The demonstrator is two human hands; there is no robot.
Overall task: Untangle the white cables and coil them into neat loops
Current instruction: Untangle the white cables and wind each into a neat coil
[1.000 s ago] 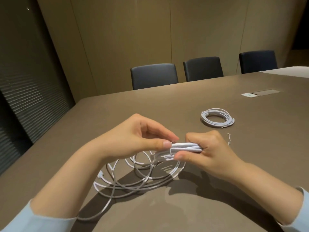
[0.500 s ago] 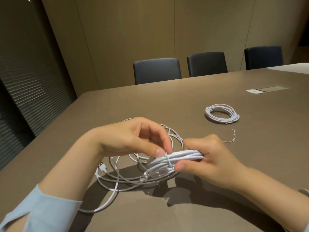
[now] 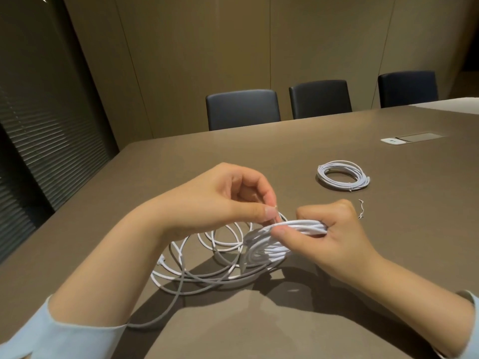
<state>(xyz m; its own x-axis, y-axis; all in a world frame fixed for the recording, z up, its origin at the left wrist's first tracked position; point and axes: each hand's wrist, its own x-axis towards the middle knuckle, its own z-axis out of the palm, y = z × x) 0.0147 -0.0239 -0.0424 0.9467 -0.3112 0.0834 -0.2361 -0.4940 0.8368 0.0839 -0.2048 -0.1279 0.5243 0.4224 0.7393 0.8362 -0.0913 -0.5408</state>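
Hands working mid-table: right hand (image 3: 334, 237) is gripping the gathered cable bundle (image 3: 298, 226), left hand (image 3: 228, 200) is pinching a thin tie (image 3: 353, 206) at it. Finished coil (image 3: 343, 174) is lying far right. Next likely: binding the bundle, loose loops (image 3: 207, 257) still waiting.

surface (image 3: 363, 281): brown
loose cable loops (image 3: 207, 268): lie near the front
coiled cable (image 3: 343, 174): farther right
twist tie (image 3: 361, 209): near the coil
socket panel (image 3: 412, 138): far right
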